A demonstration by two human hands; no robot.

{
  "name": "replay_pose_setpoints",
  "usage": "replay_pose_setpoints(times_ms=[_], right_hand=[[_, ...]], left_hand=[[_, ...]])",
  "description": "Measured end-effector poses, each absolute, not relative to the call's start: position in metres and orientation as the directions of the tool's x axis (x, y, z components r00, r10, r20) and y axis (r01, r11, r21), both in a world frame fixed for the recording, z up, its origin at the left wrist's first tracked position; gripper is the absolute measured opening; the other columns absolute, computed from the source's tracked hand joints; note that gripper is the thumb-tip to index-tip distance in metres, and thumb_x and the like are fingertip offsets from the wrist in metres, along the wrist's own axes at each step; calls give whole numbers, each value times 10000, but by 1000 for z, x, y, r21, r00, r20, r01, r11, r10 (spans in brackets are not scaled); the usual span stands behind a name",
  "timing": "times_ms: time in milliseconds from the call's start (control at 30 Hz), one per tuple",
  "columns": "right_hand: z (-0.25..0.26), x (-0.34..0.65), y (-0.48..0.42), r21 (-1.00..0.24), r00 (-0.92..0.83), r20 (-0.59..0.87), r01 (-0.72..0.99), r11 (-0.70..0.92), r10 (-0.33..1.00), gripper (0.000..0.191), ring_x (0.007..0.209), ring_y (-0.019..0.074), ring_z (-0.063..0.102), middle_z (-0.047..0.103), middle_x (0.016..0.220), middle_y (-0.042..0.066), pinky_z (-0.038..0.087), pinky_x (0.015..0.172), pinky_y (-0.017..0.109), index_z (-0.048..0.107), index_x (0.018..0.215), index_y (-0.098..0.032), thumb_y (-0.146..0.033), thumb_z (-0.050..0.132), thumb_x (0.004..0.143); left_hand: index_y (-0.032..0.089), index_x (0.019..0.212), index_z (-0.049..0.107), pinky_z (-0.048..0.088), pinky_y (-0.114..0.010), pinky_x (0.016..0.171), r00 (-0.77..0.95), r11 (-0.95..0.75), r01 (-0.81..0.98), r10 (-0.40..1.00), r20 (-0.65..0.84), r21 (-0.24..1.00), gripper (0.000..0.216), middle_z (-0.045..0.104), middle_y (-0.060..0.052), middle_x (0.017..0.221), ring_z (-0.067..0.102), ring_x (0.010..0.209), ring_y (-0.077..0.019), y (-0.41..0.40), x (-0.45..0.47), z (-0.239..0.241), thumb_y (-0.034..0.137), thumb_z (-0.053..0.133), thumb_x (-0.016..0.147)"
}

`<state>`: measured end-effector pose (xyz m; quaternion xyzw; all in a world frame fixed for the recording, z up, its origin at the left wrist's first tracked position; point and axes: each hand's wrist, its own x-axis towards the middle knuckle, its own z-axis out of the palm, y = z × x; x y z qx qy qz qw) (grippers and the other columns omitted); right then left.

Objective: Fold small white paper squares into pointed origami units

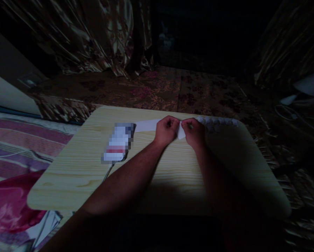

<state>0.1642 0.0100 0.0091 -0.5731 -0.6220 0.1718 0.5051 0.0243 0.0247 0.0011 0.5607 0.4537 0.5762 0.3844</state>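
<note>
Both hands meet over the far middle of a light wooden table (pixel 180 175). My left hand (pixel 165 132) is closed in a pinch on the left side of a small piece of white paper (pixel 181 133). Fingers of my right hand (pixel 195 133) pinch the same paper from the other side, and its lower corner hangs between the hands. A flat white paper strip (pixel 147 125) lies just left of my left hand, partly behind it. Several small folded white paper pieces (pixel 221 121) sit in rows to the right of my right hand.
A phone (pixel 117 142), its screen blurred, lies left of my hands with a cable (pixel 107 174) running toward me. Patterned cloth (pixel 151 87) covers a ledge behind the table. Striped bedding (pixel 20 140) and pink fabric (pixel 15 199) lie at left. The room is dim.
</note>
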Motion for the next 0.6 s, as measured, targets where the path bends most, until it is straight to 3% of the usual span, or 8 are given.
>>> replay_pose_setpoints(times_ms=[200, 333, 467, 600], right_hand=[[14, 160, 9, -857, 219, 339, 473, 204, 915, 154, 745, 196, 676, 753, 785, 25, 524, 691, 297, 690, 776, -225, -377, 668, 790], [18, 162, 9, -901, 247, 261, 410, 143, 933, 166, 650, 190, 655, 734, 717, 25, 495, 585, 285, 685, 772, -215, -380, 692, 760], [17, 164, 10, -914, 240, 242, 382, 138, 940, 159, 660, 198, 665, 720, 697, 19, 494, 580, 289, 680, 759, -216, -373, 697, 742], [15, 162, 12, -929, 259, 232, 345, 134, 938, 168, 662, 195, 671, 714, 697, 20, 503, 576, 286, 637, 757, -222, -370, 706, 720]], left_hand=[[172, 739, 700, 438, -240, 608, -141, -249, -45, 960, 240, 967, 127, 662, 0, 680, 542, 618, -115, 27, 22, 3, 294, 721, 766], [167, 751, 705, 432, -236, 583, -93, -217, -97, 974, 209, 971, 177, 662, 0, 672, 540, 597, -108, 28, 23, 2, 336, 754, 749], [159, 752, 698, 428, -234, 555, 13, -143, -167, 989, 147, 976, 225, 665, 3, 656, 544, 565, -104, 26, 24, 2, 350, 801, 694], [156, 733, 691, 427, -235, 536, 13, -99, -174, 995, 103, 980, 237, 665, 4, 638, 544, 541, -104, 26, 24, 2, 351, 812, 674]])
